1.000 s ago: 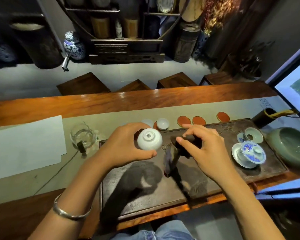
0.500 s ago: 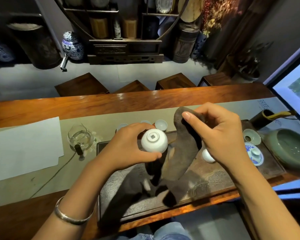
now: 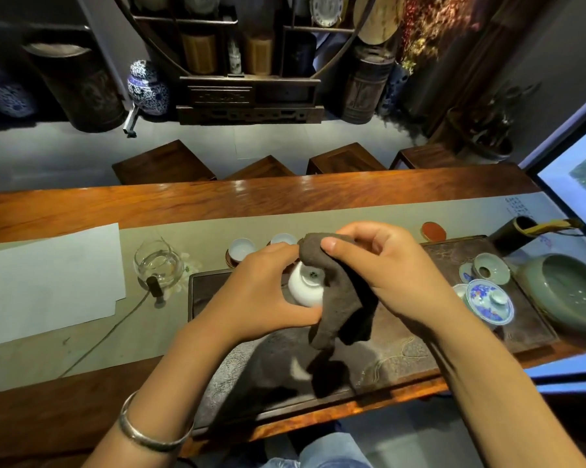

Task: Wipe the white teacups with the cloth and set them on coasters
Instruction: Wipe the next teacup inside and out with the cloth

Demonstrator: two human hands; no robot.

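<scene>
The long wooden desk [image 3: 183, 204] runs edge to edge in front of you, a pale runner [image 3: 183, 231] down its middle. Near the front edge sits the dark tea tray [image 3: 453, 336], and you're working right above its middle. Over at the right end there's a green basin [image 3: 568, 292], with a blue-and-white lidded bowl [image 3: 489, 300] just beside it on the tray's right side. Your right hand [image 3: 396, 275] pinches the dark cloth [image 3: 339, 298] between thumb and fingers, draping it over one side of the cup. Your left hand [image 3: 261, 292] is wrapped around the white teacup [image 3: 303, 285], base turned up toward you. Behind your hands, past the tray's far edge, two more white cups [image 3: 242, 248] stand upright on the runner, and a red coaster [image 3: 434, 230] lies bare toward the right.
</scene>
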